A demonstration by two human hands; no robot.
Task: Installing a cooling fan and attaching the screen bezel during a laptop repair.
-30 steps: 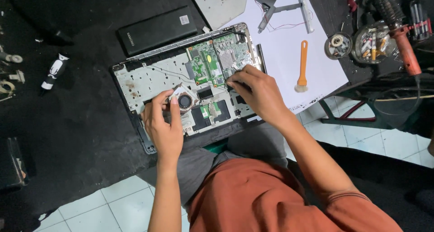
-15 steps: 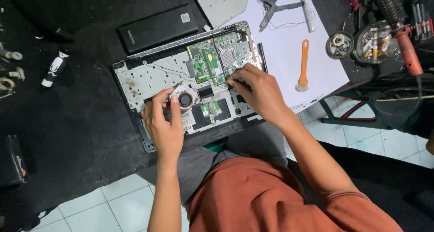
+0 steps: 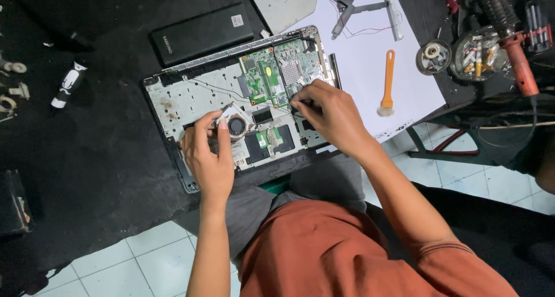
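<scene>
2 hands on opened laptop [image 3: 191, 100]: left hand [image 3: 209, 158] pinches cooling fan [image 3: 236, 125]; right hand [image 3: 330, 115] grips slim tool, probably screwdriver, at green board [image 3: 267, 77]. Fan-removal step; next needs steady lift.

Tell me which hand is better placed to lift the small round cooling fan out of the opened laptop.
Left. The left hand already has fingers on the small round black cooling fan; the right hand is busy beside the green circuit board.

Green circuit board [image 3: 272, 77]; orange brush [image 3: 388, 83]; black mat [image 3: 87, 158]

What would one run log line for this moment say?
left hand: on cooling fan | right hand: fingertips at green circuit board | base: opened laptop chassis | nearby: orange brush
</scene>
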